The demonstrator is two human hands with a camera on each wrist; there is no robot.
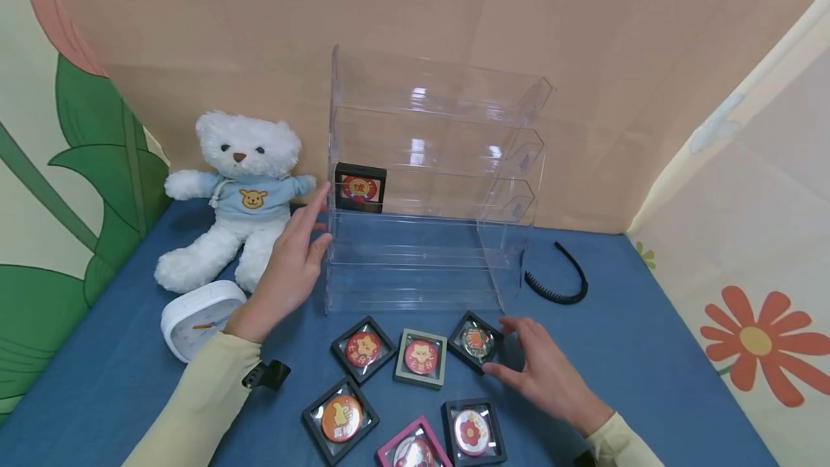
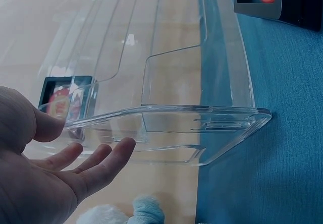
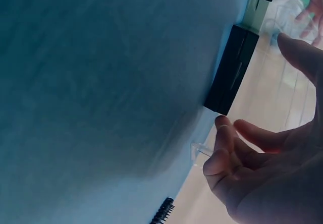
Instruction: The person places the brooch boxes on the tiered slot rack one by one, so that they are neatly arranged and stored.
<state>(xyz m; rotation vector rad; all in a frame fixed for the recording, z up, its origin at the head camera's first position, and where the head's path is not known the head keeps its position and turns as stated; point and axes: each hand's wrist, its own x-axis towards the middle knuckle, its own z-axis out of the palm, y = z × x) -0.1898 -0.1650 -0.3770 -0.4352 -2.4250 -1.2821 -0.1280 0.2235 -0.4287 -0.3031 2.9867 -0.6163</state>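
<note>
Six square frames [image 1: 421, 357] with round badges, laid flat on blue cloth [image 1: 259, 424] before a clear plastic tiered rack [image 1: 424, 265]; one black square frame [image 1: 360, 188] stood upright at the rack's left end.

Badges faced upward, presumably for easy reading. Rack's left side met by the left hand [image 1: 292, 261], fingers spread and loosely bent, nothing gripped; rack perhaps steadied thereby. Black-edged frame with reddish badge [image 1: 476, 339], rightmost of the back row, flanked at two corners by parted thumb and forefinger of the right hand [image 1: 545, 377]; whether pinched cannot be told.
</note>
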